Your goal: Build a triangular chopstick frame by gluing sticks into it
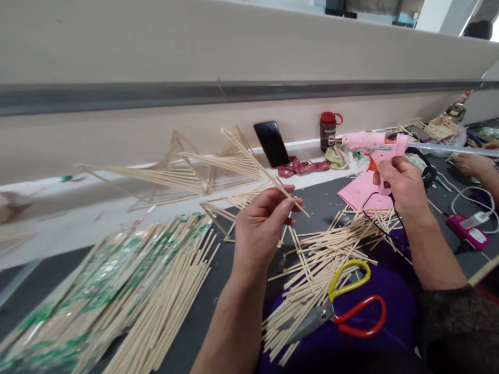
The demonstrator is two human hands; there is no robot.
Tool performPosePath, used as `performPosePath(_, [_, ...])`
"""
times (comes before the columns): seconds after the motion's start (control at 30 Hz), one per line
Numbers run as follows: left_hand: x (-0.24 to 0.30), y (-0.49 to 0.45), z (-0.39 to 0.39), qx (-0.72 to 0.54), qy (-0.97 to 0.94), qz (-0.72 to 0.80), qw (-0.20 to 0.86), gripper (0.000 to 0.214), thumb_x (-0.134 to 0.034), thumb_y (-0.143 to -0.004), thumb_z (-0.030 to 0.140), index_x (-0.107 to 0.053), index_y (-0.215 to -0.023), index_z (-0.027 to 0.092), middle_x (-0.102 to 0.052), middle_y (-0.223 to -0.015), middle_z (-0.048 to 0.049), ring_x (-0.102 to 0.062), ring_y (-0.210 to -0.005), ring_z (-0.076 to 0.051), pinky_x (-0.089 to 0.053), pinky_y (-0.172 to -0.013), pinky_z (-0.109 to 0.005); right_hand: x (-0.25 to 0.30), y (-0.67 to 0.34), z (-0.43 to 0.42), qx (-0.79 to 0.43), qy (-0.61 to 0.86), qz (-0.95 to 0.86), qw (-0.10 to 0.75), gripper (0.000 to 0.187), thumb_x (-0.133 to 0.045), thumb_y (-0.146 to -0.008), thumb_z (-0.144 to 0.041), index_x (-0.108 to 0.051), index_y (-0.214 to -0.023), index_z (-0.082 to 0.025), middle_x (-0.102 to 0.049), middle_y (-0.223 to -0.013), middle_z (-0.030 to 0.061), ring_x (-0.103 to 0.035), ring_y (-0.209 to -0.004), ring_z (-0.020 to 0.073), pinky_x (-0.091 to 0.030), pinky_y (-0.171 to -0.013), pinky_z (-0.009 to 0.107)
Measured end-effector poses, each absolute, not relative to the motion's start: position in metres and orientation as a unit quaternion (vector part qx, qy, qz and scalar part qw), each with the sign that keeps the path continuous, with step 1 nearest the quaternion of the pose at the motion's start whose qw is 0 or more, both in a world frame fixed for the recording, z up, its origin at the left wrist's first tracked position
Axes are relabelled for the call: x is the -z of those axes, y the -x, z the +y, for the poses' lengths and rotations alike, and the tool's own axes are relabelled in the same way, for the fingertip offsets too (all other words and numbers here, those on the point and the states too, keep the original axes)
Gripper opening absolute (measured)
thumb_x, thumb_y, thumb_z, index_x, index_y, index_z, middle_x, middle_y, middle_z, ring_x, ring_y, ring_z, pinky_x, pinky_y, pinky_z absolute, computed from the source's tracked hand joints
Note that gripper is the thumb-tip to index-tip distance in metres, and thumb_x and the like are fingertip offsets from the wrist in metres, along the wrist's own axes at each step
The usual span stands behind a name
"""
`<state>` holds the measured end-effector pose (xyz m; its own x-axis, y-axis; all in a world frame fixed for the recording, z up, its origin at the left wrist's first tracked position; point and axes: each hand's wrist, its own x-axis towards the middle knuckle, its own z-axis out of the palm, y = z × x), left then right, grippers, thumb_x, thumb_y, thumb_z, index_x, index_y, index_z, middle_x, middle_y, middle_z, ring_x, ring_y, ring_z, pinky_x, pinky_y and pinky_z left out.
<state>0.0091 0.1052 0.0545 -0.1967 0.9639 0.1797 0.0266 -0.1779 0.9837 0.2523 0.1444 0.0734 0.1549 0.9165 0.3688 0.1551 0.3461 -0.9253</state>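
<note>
My left hand (260, 224) pinches a thin wooden stick (268, 174) that slants up to the left, its lower end poking past my fingertips. Behind it stands a fan-shaped frame of glued sticks (195, 174). My right hand (403, 184) is wrapped round the handle of a pink glue gun (370, 143), held level with its nozzle pointing left and a clear glue rod sticking out to the right. A black cord hangs from the gun.
Loose sticks (323, 254) lie in front of me, with yellow-and-red scissors (343, 306) on purple cloth. Packets of sticks (109, 291) fill the left. A black phone (272, 144), a red-lidded jar (328, 130) and a pink sheet (358, 191) sit further back. Another person's hand (473, 163) rests at the right.
</note>
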Motion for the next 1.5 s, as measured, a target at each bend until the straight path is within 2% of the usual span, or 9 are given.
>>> performPosePath(0.23, [-0.055,-0.013,0.104,-0.579,-0.517,0.488,0.398,0.016,-0.07,-0.075,0.031,-0.071,-0.087,0.02,-0.074,-0.082,-0.0038,-0.069,-0.067,-0.014,-0.05,-0.049,-0.02,-0.025,-0.279,0.15,-0.462,0.562,-0.459,0.511,0.04,-0.077,-0.061,-0.05,-0.061,-0.078,-0.018,-0.064,-0.062,-0.0005,-0.057,-0.053,0.0114,-0.045,-0.048,0.023])
performPosePath(0.4, [-0.059,-0.016,0.1,-0.579,-0.521,0.48,0.402,0.015,-0.069,-0.075,0.029,-0.07,-0.088,0.02,-0.074,-0.082,-0.0032,-0.069,-0.068,-0.014,-0.05,-0.05,-0.019,0.005,-0.301,0.156,-0.453,0.621,-0.459,0.445,0.034,-0.068,-0.066,-0.048,-0.06,-0.079,-0.017,-0.068,-0.064,0.0034,-0.062,-0.054,0.0168,-0.053,-0.055,0.031])
performPosePath(0.6, [-0.058,-0.018,0.1,-0.577,-0.515,0.47,0.425,0.024,-0.07,-0.075,0.031,-0.07,-0.096,0.02,-0.074,-0.077,-0.0028,-0.069,-0.067,-0.014,-0.05,-0.05,-0.02,0.01,-0.317,0.162,-0.34,0.712,-0.516,0.334,0.026,-0.061,-0.074,-0.04,-0.063,-0.076,-0.015,-0.071,-0.07,0.008,-0.068,-0.073,0.0216,-0.05,-0.064,0.03])
performPosePath(0.77, [-0.058,-0.015,0.099,-0.588,-0.498,0.463,0.438,0.024,-0.07,-0.074,0.03,-0.07,-0.096,0.019,-0.073,-0.075,-0.0023,-0.069,-0.065,-0.013,-0.049,-0.049,-0.019,0.0,-0.319,0.157,-0.176,0.772,-0.563,0.236,0.024,-0.066,-0.073,-0.036,-0.067,-0.068,-0.013,-0.071,-0.084,0.0193,-0.064,-0.099,0.0346,-0.044,-0.078,0.038])
performPosePath(0.87, [-0.056,-0.015,0.1,-0.586,-0.494,0.466,0.442,0.024,-0.07,-0.074,0.03,-0.07,-0.095,0.019,-0.072,-0.073,-0.0013,-0.067,-0.062,-0.012,-0.048,-0.05,-0.019,-0.018,-0.301,0.142,-0.064,0.738,-0.642,0.199,0.027,-0.059,-0.083,-0.039,-0.072,-0.077,-0.015,-0.073,-0.083,0.0158,-0.067,-0.089,0.0283,-0.043,-0.074,0.035])
performPosePath(0.97, [-0.052,-0.018,0.101,-0.578,-0.501,0.465,0.445,0.023,-0.07,-0.073,0.031,-0.07,-0.092,0.018,-0.07,-0.069,-0.0002,-0.064,-0.06,-0.011,-0.047,-0.05,-0.019,-0.042,-0.261,0.127,-0.176,0.559,-0.746,0.317,0.025,-0.058,-0.085,-0.038,-0.072,-0.082,-0.018,-0.072,-0.08,0.0054,-0.064,-0.071,0.0168,-0.045,-0.067,0.029])
performPosePath(1.1, [-0.047,-0.02,0.101,-0.572,-0.542,0.457,0.412,0.017,-0.07,-0.073,0.03,-0.07,-0.085,0.018,-0.066,-0.063,0.002,-0.06,-0.056,-0.009,-0.046,-0.052,-0.02,-0.072,-0.198,0.116,-0.291,0.415,-0.752,0.422,0.02,-0.064,-0.082,-0.034,-0.07,-0.087,-0.016,-0.068,-0.074,0.0015,-0.059,-0.062,0.0114,-0.045,-0.059,0.026])
performPosePath(1.37, [-0.044,-0.012,0.084,-0.545,-0.612,0.532,0.215,0.011,-0.063,-0.081,0.024,-0.068,-0.073,0.019,-0.065,-0.061,0.0039,-0.058,-0.056,-0.008,-0.047,-0.058,-0.021,-0.083,-0.139,0.128,-0.229,0.313,-0.766,0.512,0.007,-0.062,-0.08,-0.023,-0.063,-0.076,-0.017,-0.065,-0.074,-0.0003,-0.056,-0.066,0.0101,-0.044,-0.062,0.024])
performPosePath(1.5, [-0.053,0.015,0.075,-0.512,-0.623,0.561,0.188,0.011,-0.068,-0.08,0.026,-0.074,-0.087,0.021,-0.074,-0.076,0.0007,-0.065,-0.065,-0.011,-0.051,-0.061,-0.022,-0.083,-0.13,0.138,-0.256,0.286,-0.786,0.484,0.01,-0.059,-0.082,-0.02,-0.063,-0.074,-0.015,-0.063,-0.071,-0.0009,-0.055,-0.067,0.0098,-0.043,-0.066,0.025])
